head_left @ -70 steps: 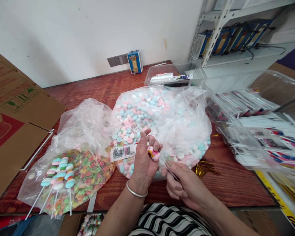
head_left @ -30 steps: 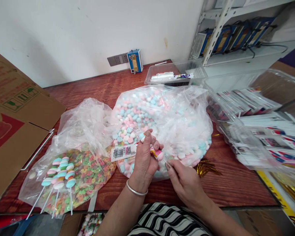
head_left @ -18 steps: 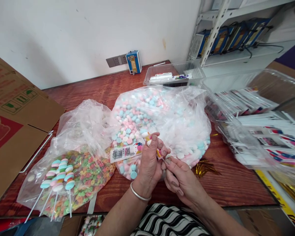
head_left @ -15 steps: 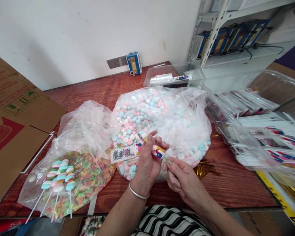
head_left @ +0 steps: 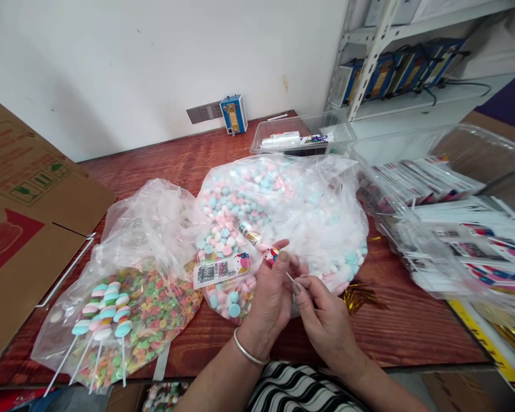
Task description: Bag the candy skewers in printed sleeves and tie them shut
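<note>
Red-brown wooden tabletop (head_left: 395, 326) carries your work: your left hand (head_left: 271, 294) pinches shut on a small pink-and-white candy piece (head_left: 271, 254), your right hand (head_left: 321, 312) closes on its thin white stick (head_left: 290, 277) (light and probably brittle, so grip near the candy), over the clear bag of pastel candies (head_left: 326, 212).

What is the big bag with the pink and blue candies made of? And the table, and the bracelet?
The big bag looks like thin clear plastic: it crinkles, shines, and the candies show through. The table seems to be reddish-brown wood with a grain pattern, perhaps varnished. The bracelet on the left hand looks like smooth silvery metal, since it glints.
</note>
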A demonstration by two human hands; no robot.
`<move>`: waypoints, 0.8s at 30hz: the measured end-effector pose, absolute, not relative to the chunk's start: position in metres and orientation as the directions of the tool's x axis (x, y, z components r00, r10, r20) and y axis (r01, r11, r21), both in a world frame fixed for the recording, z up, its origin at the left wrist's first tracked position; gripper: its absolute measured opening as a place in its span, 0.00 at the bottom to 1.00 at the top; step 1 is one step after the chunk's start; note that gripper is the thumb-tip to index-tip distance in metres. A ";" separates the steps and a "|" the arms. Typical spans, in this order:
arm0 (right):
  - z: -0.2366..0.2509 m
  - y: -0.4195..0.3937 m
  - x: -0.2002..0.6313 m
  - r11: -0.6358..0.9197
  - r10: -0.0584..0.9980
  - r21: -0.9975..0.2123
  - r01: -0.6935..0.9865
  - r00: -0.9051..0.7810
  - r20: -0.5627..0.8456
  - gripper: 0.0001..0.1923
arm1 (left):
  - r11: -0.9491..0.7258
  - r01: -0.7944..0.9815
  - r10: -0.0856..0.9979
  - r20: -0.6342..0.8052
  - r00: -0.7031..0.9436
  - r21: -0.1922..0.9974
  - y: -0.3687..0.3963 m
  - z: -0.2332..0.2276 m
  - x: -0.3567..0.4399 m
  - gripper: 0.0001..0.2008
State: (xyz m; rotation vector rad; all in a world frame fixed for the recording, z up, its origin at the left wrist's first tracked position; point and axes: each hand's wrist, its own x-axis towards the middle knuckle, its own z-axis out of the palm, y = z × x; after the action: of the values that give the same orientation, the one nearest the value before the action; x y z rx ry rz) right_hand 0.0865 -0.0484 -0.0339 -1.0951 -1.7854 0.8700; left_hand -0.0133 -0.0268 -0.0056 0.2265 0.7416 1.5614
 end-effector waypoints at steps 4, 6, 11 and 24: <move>-0.031 -0.051 0.094 0.322 0.928 -0.897 0.304 -0.291 0.235 0.10 | -0.012 -0.901 0.952 -0.271 -0.143 0.435 -0.013 0.002 -0.045 0.24; -0.030 -0.055 0.095 0.281 0.926 -0.920 0.273 -0.328 0.186 0.12 | -0.049 -0.917 0.955 -0.251 -0.159 0.396 -0.006 0.007 -0.060 0.19; -0.030 -0.063 0.091 0.249 0.926 -0.938 0.242 -0.345 0.157 0.12 | -0.055 -0.924 0.964 -0.222 -0.148 0.378 0.001 0.007 -0.059 0.07; -0.034 -0.041 0.082 0.145 0.970 -0.977 0.158 -0.216 0.109 0.09 | 0.079 -0.818 0.941 -0.313 -0.128 0.570 -0.013 -0.007 -0.013 0.10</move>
State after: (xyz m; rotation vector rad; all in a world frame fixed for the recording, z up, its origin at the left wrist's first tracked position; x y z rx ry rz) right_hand 0.0816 -0.0412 -0.0342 -1.1318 -1.5495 1.1739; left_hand -0.0131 -0.0127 -0.0072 0.2092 0.7586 1.5250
